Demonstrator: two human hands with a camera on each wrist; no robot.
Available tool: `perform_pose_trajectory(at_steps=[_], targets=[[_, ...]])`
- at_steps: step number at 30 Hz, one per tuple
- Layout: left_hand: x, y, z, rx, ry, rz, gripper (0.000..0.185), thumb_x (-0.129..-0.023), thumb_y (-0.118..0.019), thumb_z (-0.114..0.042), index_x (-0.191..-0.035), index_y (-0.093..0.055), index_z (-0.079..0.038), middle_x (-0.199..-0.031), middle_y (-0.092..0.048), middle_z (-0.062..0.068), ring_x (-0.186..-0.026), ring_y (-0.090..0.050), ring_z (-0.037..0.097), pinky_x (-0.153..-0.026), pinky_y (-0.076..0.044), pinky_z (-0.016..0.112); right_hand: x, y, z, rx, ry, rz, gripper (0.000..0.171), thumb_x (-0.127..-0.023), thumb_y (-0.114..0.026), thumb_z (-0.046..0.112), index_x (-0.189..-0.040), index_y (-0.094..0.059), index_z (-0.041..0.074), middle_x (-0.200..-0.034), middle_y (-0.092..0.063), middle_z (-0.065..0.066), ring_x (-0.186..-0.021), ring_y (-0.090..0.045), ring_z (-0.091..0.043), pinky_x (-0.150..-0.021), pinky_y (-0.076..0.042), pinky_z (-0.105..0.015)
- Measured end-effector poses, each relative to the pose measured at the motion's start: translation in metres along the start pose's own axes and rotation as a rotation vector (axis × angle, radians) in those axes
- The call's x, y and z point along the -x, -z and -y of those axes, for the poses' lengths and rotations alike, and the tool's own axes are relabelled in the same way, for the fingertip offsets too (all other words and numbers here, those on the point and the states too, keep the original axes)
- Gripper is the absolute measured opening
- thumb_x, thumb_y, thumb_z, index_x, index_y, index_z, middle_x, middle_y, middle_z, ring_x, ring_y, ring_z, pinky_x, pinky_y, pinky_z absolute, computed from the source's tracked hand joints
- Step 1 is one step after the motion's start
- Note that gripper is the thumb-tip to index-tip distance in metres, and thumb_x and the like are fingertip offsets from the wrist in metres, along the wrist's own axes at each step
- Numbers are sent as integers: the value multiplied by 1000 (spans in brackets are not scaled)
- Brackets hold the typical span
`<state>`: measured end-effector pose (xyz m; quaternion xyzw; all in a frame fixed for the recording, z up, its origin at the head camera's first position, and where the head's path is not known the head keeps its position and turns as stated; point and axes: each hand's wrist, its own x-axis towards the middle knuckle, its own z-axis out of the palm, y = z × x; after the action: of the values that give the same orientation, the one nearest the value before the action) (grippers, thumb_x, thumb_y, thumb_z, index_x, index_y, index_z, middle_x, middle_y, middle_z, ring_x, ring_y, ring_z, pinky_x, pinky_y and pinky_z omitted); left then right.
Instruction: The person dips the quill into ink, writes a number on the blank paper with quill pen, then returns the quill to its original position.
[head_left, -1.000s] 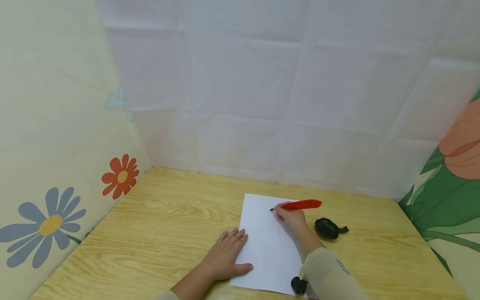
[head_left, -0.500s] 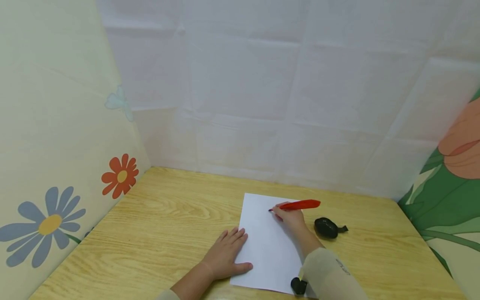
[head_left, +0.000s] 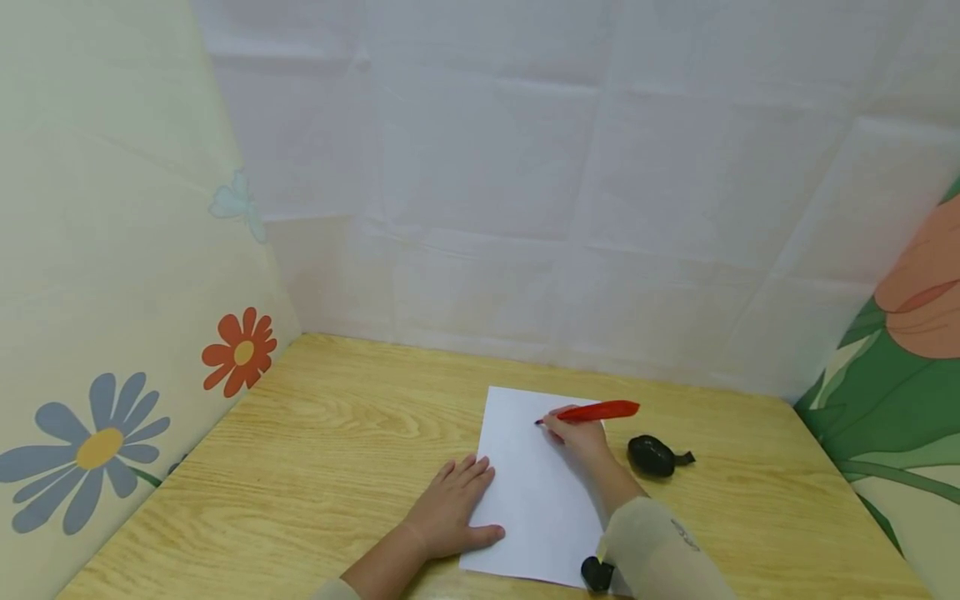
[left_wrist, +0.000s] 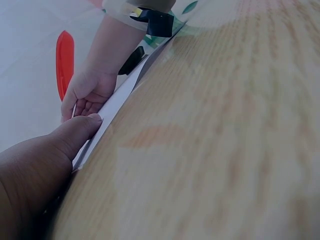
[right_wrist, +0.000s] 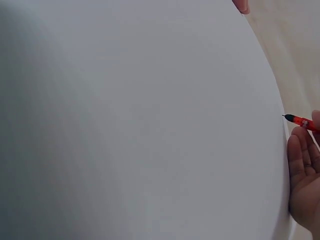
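A white sheet of paper [head_left: 532, 492] lies on the wooden table [head_left: 315, 450]. My left hand [head_left: 453, 510] lies flat with straight fingers on the sheet's left edge, thumb on the paper [left_wrist: 112, 107]. My right hand [head_left: 579, 437] grips a red feather-shaped pen [head_left: 596, 411], its dark tip touching the upper part of the sheet. In the right wrist view the pen tip [right_wrist: 290, 118] sits over the blank paper [right_wrist: 140, 125], with my right hand [right_wrist: 304, 175] at the edge. The left wrist view shows the red pen [left_wrist: 64, 60] above the right hand [left_wrist: 89, 95].
A black rounded object with a strap [head_left: 654, 456] lies on the table just right of my right hand. A small black item [head_left: 596, 573] sits at the sheet's near right corner by my sleeve [head_left: 660, 554]. Cloth walls with flower prints [head_left: 97, 442] enclose the table.
My right hand and the pen tip have crept slightly left and down across the paper. The left hand has stayed put.
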<state>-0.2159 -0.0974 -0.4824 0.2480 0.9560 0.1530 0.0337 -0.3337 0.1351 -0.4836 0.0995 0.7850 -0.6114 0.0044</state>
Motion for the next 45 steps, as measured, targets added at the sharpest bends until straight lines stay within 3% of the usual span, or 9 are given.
perform_pose_trajectory(at_steps=[6,20,45], targets=[[1,0,1,-10,-11,-13,85,-86,-57,-65,-147,-44,-7,-156,-40,8,-148,-31,30,-121,-23,52,2,0,0,-10,25,9,24,-85,-74,17,-100,-71,-1,-70,-66,4,-66,-57,-10,-65,-48,-20],[0,-2,2,-10,-3,-12,85,-86,-57,-65,-147,-43,-8,-157,-39,7,-148,-30,29,-122,-22,52,7,-1,4,10,-33,22,25,-86,-75,21,-102,-69,3,-76,-68,0,-70,-59,-15,-68,-50,-22],[0,-2,2,-22,0,-14,85,-85,-57,-65,-147,-44,-8,-157,-39,7,-148,-30,29,-122,-23,51,9,-4,4,82,0,68,22,-88,-72,22,-101,-70,5,-78,-68,-1,-71,-59,-16,-68,-49,-22]])
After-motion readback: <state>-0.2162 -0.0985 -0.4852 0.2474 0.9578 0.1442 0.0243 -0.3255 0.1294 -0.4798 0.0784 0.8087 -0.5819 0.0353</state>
